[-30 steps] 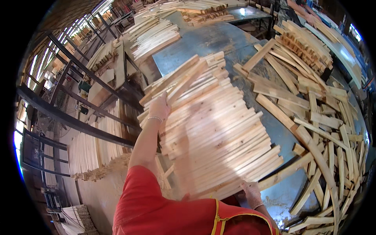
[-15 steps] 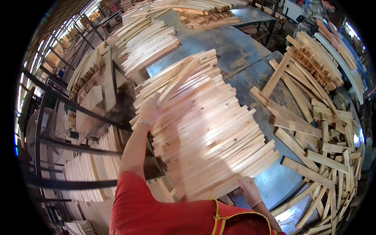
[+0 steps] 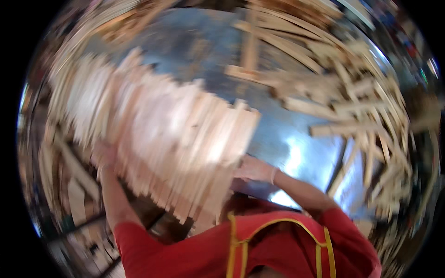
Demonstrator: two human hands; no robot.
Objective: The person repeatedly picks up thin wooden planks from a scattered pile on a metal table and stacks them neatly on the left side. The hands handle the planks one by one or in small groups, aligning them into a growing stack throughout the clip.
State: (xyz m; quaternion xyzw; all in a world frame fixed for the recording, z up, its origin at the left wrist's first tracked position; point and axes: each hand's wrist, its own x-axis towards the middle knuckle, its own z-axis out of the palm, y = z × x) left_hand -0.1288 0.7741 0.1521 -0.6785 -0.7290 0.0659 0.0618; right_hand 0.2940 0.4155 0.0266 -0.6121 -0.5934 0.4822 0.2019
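A wide row of pale wooden strips [image 3: 185, 134] lies side by side on the metal table, blurred by motion. At the left end of the row, my left hand [image 3: 104, 154] rests against the strips, its fingers smeared. My right hand [image 3: 255, 169] is at the near right edge, touching the outermost strip, with its fingertips partly hidden. Against the far left of the row, a second batch of paler strips [image 3: 85, 97] lies close by.
The blue-grey metal table [image 3: 282, 120] shows sawdust and shiny patches. Loose wooden pieces [image 3: 343, 129] lie jumbled along its right side. Longer boards [image 3: 282, 32] lie at the back. Dark rails [image 3: 76, 231] and more wood [image 3: 76, 204] are at lower left.
My view has swung to the right. The row now lies close against the paler batch at its left. A loose strip near my left hand is no longer distinct, and my right arm shows more fully.
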